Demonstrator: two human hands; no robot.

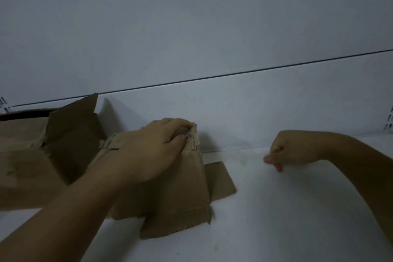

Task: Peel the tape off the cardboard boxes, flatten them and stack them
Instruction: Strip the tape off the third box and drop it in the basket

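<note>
Your left grip (pixel 154 151) clamps the taped top edge of the cardboard box (pixel 182 187). Your right grip (pixel 285 151), well to its right, is curled; contents indiscernible.

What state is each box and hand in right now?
small cardboard box: standing, not flattened, lower flaps splayed out.
large cardboard box: flaps open, not flattened.
left hand: grips the small cardboard box's top edge.
right hand: apart from both boxes, fingers curled.
</note>
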